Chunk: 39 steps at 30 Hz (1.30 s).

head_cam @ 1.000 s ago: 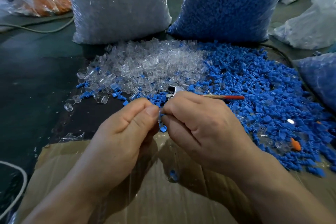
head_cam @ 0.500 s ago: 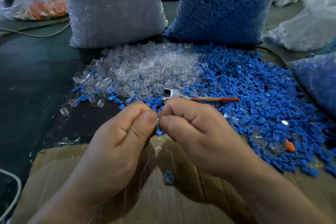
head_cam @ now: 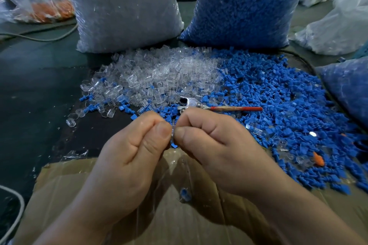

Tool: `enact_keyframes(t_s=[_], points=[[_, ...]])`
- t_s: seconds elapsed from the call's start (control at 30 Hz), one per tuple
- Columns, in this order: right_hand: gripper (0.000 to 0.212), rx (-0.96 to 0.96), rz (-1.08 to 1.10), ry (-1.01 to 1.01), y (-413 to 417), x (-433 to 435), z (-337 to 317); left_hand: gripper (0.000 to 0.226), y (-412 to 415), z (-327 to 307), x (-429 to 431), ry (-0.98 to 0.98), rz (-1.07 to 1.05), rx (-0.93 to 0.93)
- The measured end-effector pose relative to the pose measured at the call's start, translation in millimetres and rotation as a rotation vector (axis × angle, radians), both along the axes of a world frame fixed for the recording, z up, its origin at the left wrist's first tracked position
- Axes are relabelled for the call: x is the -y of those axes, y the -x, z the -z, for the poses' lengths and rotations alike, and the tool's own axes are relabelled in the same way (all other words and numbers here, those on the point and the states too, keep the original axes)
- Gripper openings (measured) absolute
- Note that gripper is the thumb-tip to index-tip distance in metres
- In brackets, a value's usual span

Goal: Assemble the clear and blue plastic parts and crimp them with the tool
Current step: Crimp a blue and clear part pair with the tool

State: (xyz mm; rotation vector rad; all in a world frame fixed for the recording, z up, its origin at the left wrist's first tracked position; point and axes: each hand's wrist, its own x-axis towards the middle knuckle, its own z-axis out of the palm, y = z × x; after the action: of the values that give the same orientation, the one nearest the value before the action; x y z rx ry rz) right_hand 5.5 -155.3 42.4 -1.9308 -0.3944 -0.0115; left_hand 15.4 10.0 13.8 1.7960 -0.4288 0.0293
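My left hand point(head_cam: 131, 155) and my right hand point(head_cam: 215, 145) meet at their fingertips over the table's near middle. Between thumbs and forefingers they pinch one small clear and blue part point(head_cam: 173, 141); a blue tip shows below the fingers, the rest is hidden. Behind the hands lies a heap of clear plastic parts point(head_cam: 159, 77), and to its right a wide spread of blue plastic parts point(head_cam: 278, 101). The crimp tool point(head_cam: 219, 107), metal-headed with a red handle, lies on the pile just beyond my right knuckles, untouched.
Two tall bags stand at the back, one of clear parts point(head_cam: 123, 6) and one of blue parts point(head_cam: 247, 4). A flattened cardboard sheet point(head_cam: 179, 215) lies under my wrists with one assembled piece point(head_cam: 185, 195) on it. More bags sit at right, an orange-filled bag point(head_cam: 45, 10) at far left.
Both hands stay pressed together on the small part, with the thumbs closing in slightly. The view has tilted a little; the tool has not moved.
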Motion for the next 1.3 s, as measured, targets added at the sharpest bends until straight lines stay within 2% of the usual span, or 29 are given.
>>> enact_keyframes(t_s=[0.1,0.17,0.23,0.3,0.4,0.57,0.7,0.8,0.87,0.97,1.03,1.13,1.23,1.3], points=[[0.024,-0.21,-0.042,-0.202,-0.6,-0.4,2.1,0.032,1.4,-2.3,0.0,-0.055,-0.012,0.049],[0.024,-0.229,-0.055,-0.202,-1.4,0.2,1.9,0.035,1.6,-3.7,0.4,-0.063,-0.015,0.064],[0.022,-0.141,-0.019,-0.05,-2.5,1.2,2.5,0.036,1.3,-5.4,0.0,-0.053,-0.025,0.025],[0.021,0.016,0.069,0.206,-3.6,2.0,4.0,0.031,1.1,-6.1,-0.1,-0.084,-0.053,-0.015],[0.023,0.209,0.172,0.489,-6.6,5.2,4.2,0.023,2.9,-7.2,-2.0,-0.162,-0.161,0.04],[0.023,0.35,0.053,0.656,-8.4,5.7,3.2,0.019,3.7,-9.1,-1.0,-0.19,-0.184,0.038],[0.021,0.414,0.053,0.711,-6.1,2.6,1.5,0.019,2.6,-6.4,1.8,-0.143,-0.203,-0.045],[0.018,0.395,0.017,0.742,-3.6,-0.2,-0.2,0.03,0.7,-4.7,2.8,-0.038,-0.236,-0.134],[0.015,0.378,0.001,0.748,-3.6,-0.2,-0.8,0.026,1.5,-6.4,4.7,-0.01,-0.227,-0.15],[0.021,0.403,0.167,0.76,-8.0,11.0,1.3,0.027,1.1,-6.7,6.1,0.04,-0.27,-0.183],[0.038,0.307,0.337,0.854,-14.4,24.7,3.3,0.034,0.9,-9.6,5.0,0.175,-0.274,-0.287],[0.063,0.003,0.362,1.076,-23.5,40.3,10.3,0.036,1.4,-15.3,3.8,0.305,-0.233,-0.41],[0.061,-0.039,0.332,1.11,-27.8,40.8,16.8,0.045,0.3,-16.2,3.6,0.371,-0.209,-0.496],[0.062,-0.029,0.322,1.098,-28.2,40.1,15.0,0.042,-0.8,-16.9,2.6,0.387,-0.218,-0.499]])
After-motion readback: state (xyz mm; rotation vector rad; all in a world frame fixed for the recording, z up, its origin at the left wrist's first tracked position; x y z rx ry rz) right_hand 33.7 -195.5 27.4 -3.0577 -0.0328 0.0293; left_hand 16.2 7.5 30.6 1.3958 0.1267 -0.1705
